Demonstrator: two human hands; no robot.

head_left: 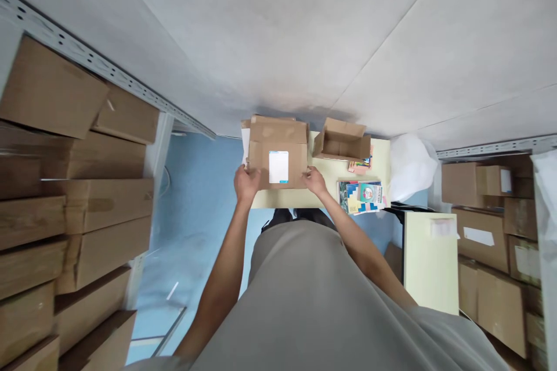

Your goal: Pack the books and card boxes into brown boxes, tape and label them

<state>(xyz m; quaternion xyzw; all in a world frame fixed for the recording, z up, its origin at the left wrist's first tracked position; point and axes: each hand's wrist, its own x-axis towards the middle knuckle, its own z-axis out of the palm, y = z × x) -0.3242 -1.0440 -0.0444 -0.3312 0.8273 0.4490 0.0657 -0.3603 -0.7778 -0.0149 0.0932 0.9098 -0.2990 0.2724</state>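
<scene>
Plain brown cardboard box (pixel 278 144) sitting on pale yellow table (pixel 328 173), toward its left end. Broad rectangular face facing camera, edges running roughly square with table. White label (pixel 278 168) showing thin blue border, darker blue patch marking its lower right corner; label lying flat, upright to viewer, near middle of face. Crease crossing cardboard above label; far flaps' exact state staying unclear.

Pale wall (pixel 278 29); blue floor (pixel 191 185); perforated shelf frame (pixel 91 58).
</scene>
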